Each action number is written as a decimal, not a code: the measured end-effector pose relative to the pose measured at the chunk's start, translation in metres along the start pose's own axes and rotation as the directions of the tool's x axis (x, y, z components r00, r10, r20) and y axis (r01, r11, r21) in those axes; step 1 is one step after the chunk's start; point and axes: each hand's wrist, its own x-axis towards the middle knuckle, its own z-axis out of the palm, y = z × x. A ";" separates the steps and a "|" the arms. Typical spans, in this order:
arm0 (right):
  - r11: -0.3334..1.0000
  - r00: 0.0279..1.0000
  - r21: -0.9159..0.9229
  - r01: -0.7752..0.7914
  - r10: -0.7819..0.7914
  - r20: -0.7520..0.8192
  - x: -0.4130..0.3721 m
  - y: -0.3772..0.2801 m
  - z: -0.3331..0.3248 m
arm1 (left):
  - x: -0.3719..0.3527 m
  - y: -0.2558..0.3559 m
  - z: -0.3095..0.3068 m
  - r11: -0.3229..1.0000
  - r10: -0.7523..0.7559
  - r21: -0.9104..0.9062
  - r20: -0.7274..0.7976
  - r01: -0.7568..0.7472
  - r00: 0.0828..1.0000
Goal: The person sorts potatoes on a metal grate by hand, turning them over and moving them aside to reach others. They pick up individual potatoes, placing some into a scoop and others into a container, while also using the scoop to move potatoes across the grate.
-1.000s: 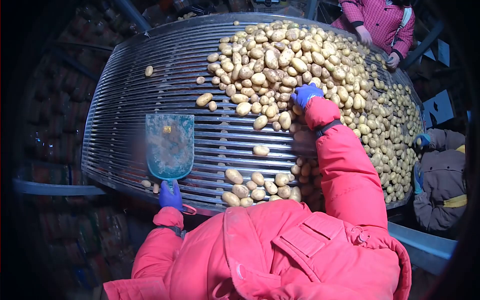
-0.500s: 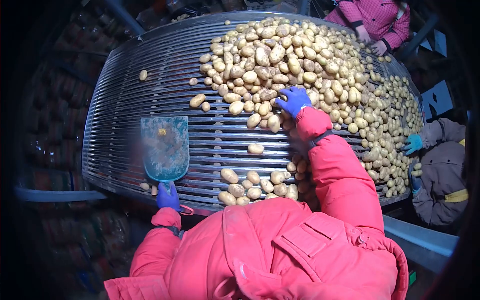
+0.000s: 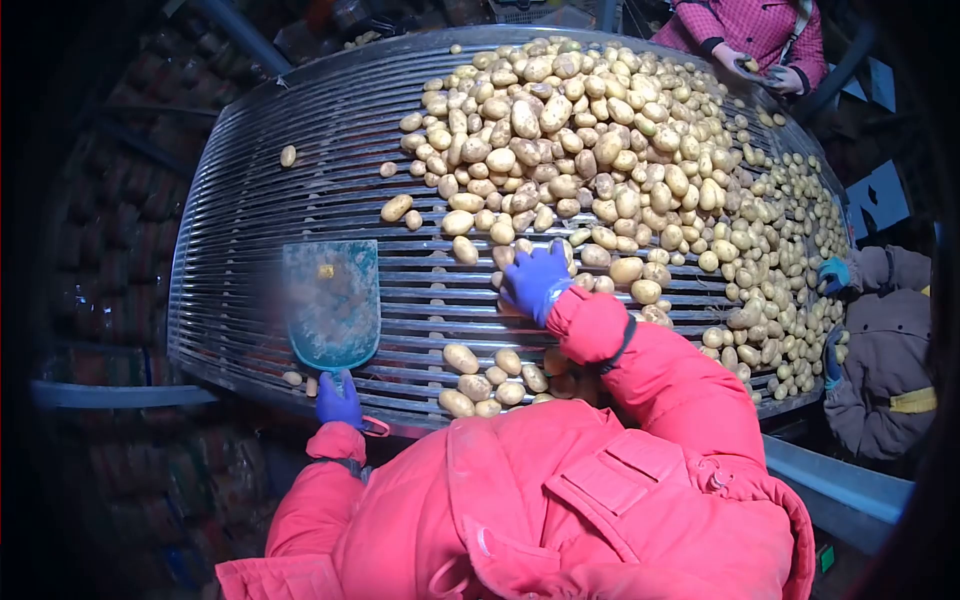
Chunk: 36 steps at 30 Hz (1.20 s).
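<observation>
Most of the potatoes (image 3: pixel 590 130) lie in a broad heap on the far and right parts of the slatted rack (image 3: pixel 250 210); a far smaller cluster sits by the near edge, with bars showing between the two, and a few single ones lie apart to the left. The longer potatoes share no one direction: the single one (image 3: pixel 396 207) just left of the heap has its long axis aslant, nearer left end to farther right end. The scoop (image 3: pixel 333 300) is over the rack's near left part, its wide, straight edge pointing away from the wearer, its long axis running near to far, across the bars. The left hand (image 3: pixel 339 400) has its grip closed round the handle end. The right hand (image 3: pixel 537 280) spreads over potatoes at the heap's near side; whether its grip holds one, I cannot tell
</observation>
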 end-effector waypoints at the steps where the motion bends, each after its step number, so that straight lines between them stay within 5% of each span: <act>1: 0.998 0.986 0.056 0.033 -0.041 0.163 -0.006 0.001 -0.014 | 0.001 0.000 0.000 1.000 0.002 0.004 0.002 -0.002 1.000; 3: 0.980 0.993 0.177 -0.091 0.077 0.085 0.000 0.023 -0.033 | -0.002 -0.004 0.003 1.000 0.012 -0.004 -0.001 -0.012 1.000; 5: 0.974 0.929 0.050 -0.220 0.225 -0.292 0.011 0.074 -0.024 | 0.000 -0.014 0.009 0.999 0.028 -0.029 -0.026 -0.029 0.999; 7: 0.906 0.838 -0.030 -0.422 0.377 -0.394 0.023 0.130 -0.022 | 0.001 -0.017 0.010 1.000 0.018 -0.014 -0.005 -0.018 1.000; 10: 0.893 0.881 -0.027 -0.449 0.437 -0.184 0.027 0.184 0.001 | 0.001 -0.016 0.009 0.999 0.007 -0.034 -0.007 -0.007 1.000; 13: 0.904 0.889 -0.034 -0.425 0.410 -0.205 0.023 0.184 0.001 | 0.001 -0.011 0.008 0.998 -0.005 -0.057 -0.007 0.005 1.000; 16: 0.899 0.901 -0.064 -0.434 0.434 -0.023 0.026 0.181 0.000 | 0.000 -0.016 0.010 0.999 0.004 -0.051 -0.025 -0.006 1.000; 19: 0.903 0.886 0.054 -0.426 0.428 -0.177 0.017 0.176 0.025 | 0.000 -0.015 0.012 0.998 -0.002 -0.058 -0.025 0.001 1.000; 20: 0.897 0.898 0.111 -0.428 0.436 -0.062 0.011 0.159 0.003 | 0.000 -0.013 0.010 0.998 -0.015 -0.055 -0.018 0.014 1.000; 24: 0.774 0.869 0.568 -0.279 0.456 -0.193 -0.025 0.149 0.021 | 0.001 -0.009 0.006 0.999 -0.038 0.022 0.004 0.038 0.999; 28: 0.730 0.936 0.662 -0.172 0.330 -0.120 -0.059 0.148 0.004 | 0.000 -0.014 0.009 0.999 -0.018 -0.043 -0.007 0.018 1.000; 30: 0.624 0.972 0.747 -0.230 0.181 0.148 -0.070 0.147 -0.009 | 0.001 -0.013 0.010 0.999 -0.005 -0.043 -0.015 0.004 1.000; 32: 0.516 0.888 0.742 -0.427 0.084 0.452 -0.070 0.137 -0.041 | -0.001 -0.008 0.009 1.000 -0.003 -0.006 -0.034 0.002 0.999; 35: 0.570 0.906 0.712 -0.411 0.346 0.246 -0.050 0.159 -0.014 | -0.002 0.000 0.002 1.000 -0.020 -0.018 -0.004 0.020 1.000; 36: 0.758 0.896 0.566 -0.324 0.438 -0.073 -0.039 0.168 -0.001 | -0.002 0.001 0.001 0.999 -0.028 -0.034 0.019 0.029 0.999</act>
